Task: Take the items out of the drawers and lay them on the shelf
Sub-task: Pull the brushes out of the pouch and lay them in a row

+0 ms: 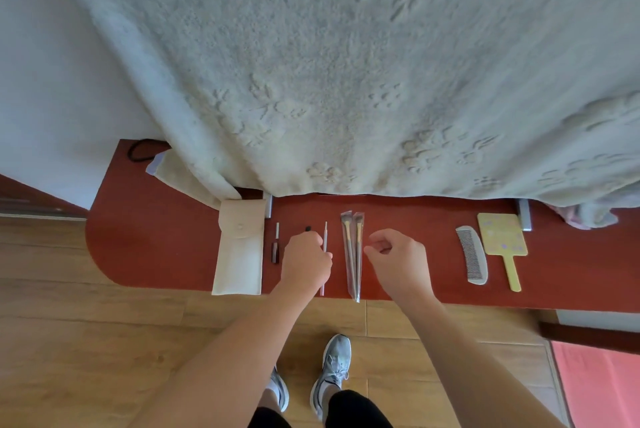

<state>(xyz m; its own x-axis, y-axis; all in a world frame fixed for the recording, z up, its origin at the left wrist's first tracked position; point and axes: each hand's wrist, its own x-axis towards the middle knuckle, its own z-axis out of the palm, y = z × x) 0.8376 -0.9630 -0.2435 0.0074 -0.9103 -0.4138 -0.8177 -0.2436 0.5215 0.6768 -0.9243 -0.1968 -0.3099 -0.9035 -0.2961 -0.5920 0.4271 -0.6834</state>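
Note:
Items lie in a row on the dark red shelf (156, 247) below the hanging blanket. My left hand (305, 263) is curled down over a thin black-tipped brush (308, 229), whose tip shows above the knuckles. A slim pale stick (325, 237) lies along that hand's right side, touching it. Two brushes in clear sleeves (352, 254) lie between my hands. My right hand (398, 263) hovers to their right, fingers loosely bent and apart, holding nothing. A cream pouch (239, 251) and a small dark-ended pencil (276, 247) lie to the left.
A grey comb (472, 256) and a yellow hand mirror (503, 237) lie at the right of the shelf. A pale blanket (329, 81) hangs over the shelf's back edge. Silver bars (524, 216) poke out beneath it. Wooden floor and my shoes (334, 368) are below.

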